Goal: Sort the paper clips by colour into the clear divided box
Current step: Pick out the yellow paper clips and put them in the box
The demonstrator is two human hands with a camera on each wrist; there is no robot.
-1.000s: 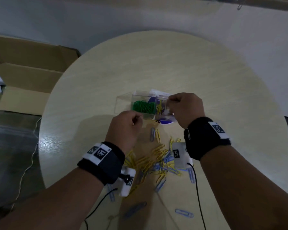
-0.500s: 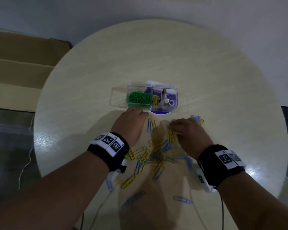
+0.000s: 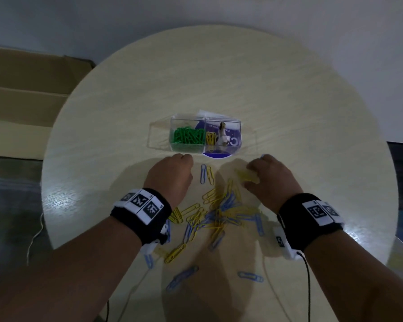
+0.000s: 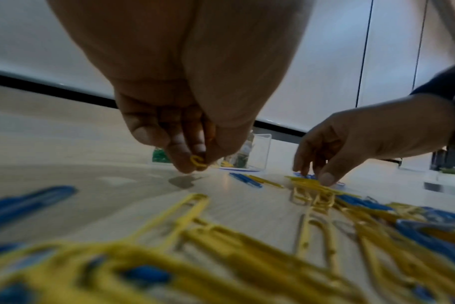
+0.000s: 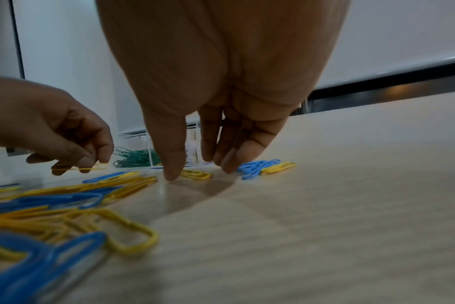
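Left hand: the left hand point(image 4: 185, 127) pinches one yellow clip point(image 4: 197, 162) between thumb and fingertips, just above the bench point(image 3: 289, 101) and just short of the box, probably so it can go straight into the yellow section.
Right hand: the right hand point(image 5: 208, 123) points down with its fingers nearly straight, thumb on one side and fingertips on the other of a small bunch of yellow clips point(image 5: 195, 174) lying on the bench; it grips nothing yet, and looks set to gather them.
Box: the clear divided box point(image 3: 239, 135) stands near the middle of the bench, just beyond both hands, close enough for short drops. Its left section holds the green clips point(image 3: 187, 137); the section beside it holds a few sorted yellow clips point(image 3: 210, 138).
Loose pile: the mixed pile point(image 3: 219, 212) of yellow and blue clips lies between the wrists, toward the near edge of the bench, with strays nearer that edge.
Blue cluster: a few blue clips point(image 5: 257, 165) lie just beside the right fingertips.
Progress: green appears done, yellow under way, blue not started.
Risk: tangled clips may lift a blue one along.
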